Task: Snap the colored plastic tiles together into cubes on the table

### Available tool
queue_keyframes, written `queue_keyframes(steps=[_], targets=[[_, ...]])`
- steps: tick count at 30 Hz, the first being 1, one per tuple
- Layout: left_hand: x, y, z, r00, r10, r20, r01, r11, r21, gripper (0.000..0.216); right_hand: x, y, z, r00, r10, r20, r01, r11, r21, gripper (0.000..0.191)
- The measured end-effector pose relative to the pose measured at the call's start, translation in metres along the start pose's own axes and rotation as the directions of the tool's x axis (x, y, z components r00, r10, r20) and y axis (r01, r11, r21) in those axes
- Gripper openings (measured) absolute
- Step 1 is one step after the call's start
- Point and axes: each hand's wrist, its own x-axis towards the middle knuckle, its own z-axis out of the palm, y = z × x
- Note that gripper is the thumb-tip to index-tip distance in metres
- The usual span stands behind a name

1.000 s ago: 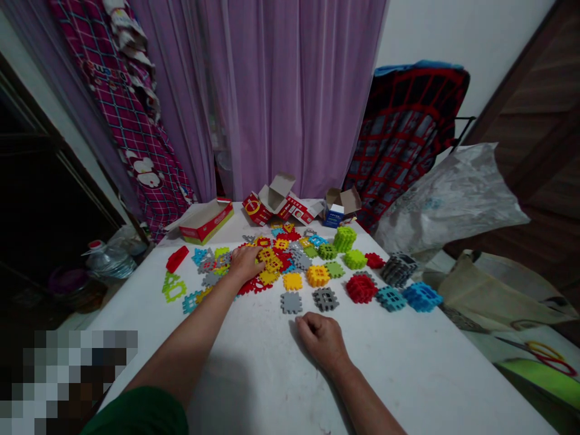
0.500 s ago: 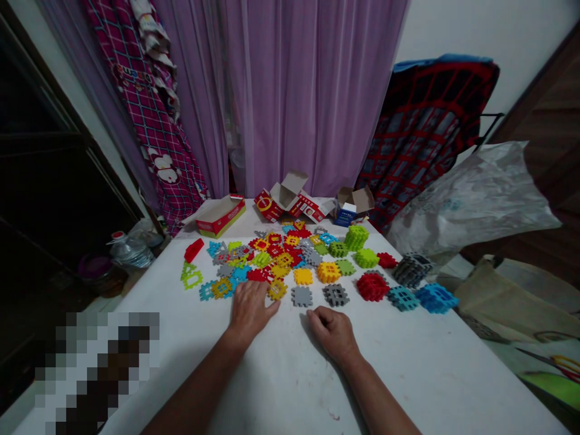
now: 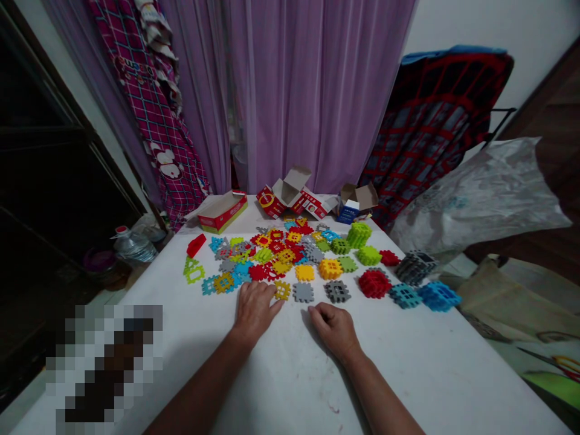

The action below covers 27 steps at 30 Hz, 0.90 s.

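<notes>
My left hand (image 3: 256, 309) is low over the table at the near edge of the spread of plastic interlocking tiles. Its thumb and forefinger are against a yellow windowed building tile (image 3: 282, 290), while the other fingertips reach towards the red tiles (image 3: 259, 272). My right hand (image 3: 336, 328) rests on the tabletop with its fingers curled in, nothing visible in them. Just beyond it lie a plain grey tile (image 3: 303, 292) and a dark grey windowed stack (image 3: 338, 291). A yellow stack (image 3: 330, 269) and a red stack (image 3: 374, 283) are further off.
On the right are a teal stack (image 3: 405, 296), a blue stack (image 3: 439, 296) and a dark grey stack (image 3: 415, 267). Green stacks (image 3: 359, 235) stand behind. Opened cardboard boxes (image 3: 223, 212) line the back edge. Scissors (image 3: 564, 364) lie beyond the table's right side.
My left hand has shifted slightly right, and the yellow tile has moved with it. My right hand keeps its place. The whole view has tilted a little.
</notes>
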Motion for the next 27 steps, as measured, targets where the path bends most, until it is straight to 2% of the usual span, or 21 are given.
queue_keyframes(steps=[8,14,17,21,24,27], targets=[[0.006,0.004,-0.002,0.998,0.009,0.056,-0.008,1.000,-0.006,0.014,-0.001,0.000,0.001,1.000,-0.009,-0.020,0.009,1.000,0.010,0.044],[0.009,-0.001,-0.008,0.997,0.017,0.079,-0.013,0.998,-0.060,0.020,-0.001,0.000,0.001,1.000,0.000,-0.004,0.000,1.000,0.009,0.045],[0.029,-0.005,-0.014,0.998,0.000,0.062,0.004,0.998,-0.055,0.023,0.000,0.000,0.001,1.000,0.002,-0.010,-0.001,1.000,0.018,0.046],[0.074,-0.006,-0.014,0.996,-0.028,0.080,0.030,0.999,-0.025,0.023,0.000,-0.001,0.000,1.000,0.008,-0.013,-0.007,1.000,0.029,0.046],[0.101,-0.004,-0.006,0.989,-0.042,0.145,0.040,0.999,0.013,0.030,0.001,-0.001,-0.001,1.000,0.011,-0.014,-0.010,1.000,0.030,0.045],[0.114,-0.003,0.002,0.974,-0.057,0.220,0.042,0.996,0.072,0.029,0.001,-0.001,-0.001,1.000,0.007,-0.014,-0.007,1.000,0.027,0.045]])
